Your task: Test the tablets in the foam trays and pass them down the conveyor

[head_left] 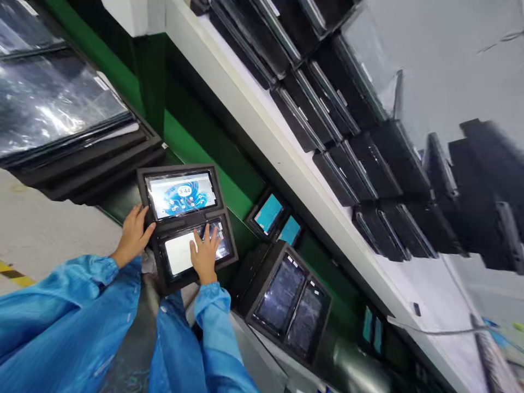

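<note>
I see pale floor [45, 229] at left, the left hand [133, 232] on the edge of the black tray [184, 220] left of centre, the right hand [206, 255] over its lower tablet [178, 254], fingers spread on both. Rightward run the green surface [229, 174] and a white shelf [282, 162] holding black devices [356, 174].

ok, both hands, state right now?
Left hand: open, at the left edge of the black tray.
Right hand: open, fingers spread over the lower tablet.

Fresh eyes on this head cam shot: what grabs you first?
The lit tablet showing 3:44 over blue swirls, in the upper slot of a black tray left of centre. Next, the right hand, spread over the tablet in the lower slot. Then the rows of black panels at upper right.
</note>
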`<state>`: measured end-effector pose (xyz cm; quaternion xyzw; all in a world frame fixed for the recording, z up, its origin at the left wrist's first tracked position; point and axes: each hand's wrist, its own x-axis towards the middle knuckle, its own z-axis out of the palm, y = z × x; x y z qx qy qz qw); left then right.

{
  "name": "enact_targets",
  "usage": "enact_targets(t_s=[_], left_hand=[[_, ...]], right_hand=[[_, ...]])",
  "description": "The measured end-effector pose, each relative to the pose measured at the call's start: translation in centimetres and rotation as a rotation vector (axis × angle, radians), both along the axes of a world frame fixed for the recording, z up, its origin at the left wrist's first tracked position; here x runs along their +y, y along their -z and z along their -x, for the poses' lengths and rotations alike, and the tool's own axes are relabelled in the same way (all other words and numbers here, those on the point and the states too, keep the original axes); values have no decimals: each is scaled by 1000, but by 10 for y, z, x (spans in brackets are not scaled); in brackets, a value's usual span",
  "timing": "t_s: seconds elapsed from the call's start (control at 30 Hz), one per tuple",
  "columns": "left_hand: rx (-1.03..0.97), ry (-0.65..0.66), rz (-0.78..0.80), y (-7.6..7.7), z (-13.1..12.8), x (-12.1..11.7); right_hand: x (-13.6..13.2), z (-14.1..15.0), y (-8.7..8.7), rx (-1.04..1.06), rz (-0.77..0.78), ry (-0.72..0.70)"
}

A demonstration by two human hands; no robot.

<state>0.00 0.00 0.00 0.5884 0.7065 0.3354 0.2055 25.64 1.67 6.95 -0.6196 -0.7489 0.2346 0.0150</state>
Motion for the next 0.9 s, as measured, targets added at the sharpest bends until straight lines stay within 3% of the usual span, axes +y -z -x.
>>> enact_targets(t_s=[0.2,0.27,0.37,0.47,0.57,0.7,0.9], left_hand=[[20,-22,-13,-2,10,-9],[34,28,-4,-8,6,-15],[48,179,6,-18,-6,-22],[51,335,14,-27,-26,-25],[60,372,43,-33,-45,-25],[80,273,95,-36,-56,-30],[104,93,153,-34,-44,-62]], right_hand=[[-38,-56,-32,-29,-34,38],[-36,-68,-34,-31,-64,64],[-13,-73,-30,-22,-113,74],[27,-64,-24,8,-126,-36],[67,-43,-19,54,-76,-286],[99,-12,-9,48,16,-596],[113,11,0,-89,47,-719]])
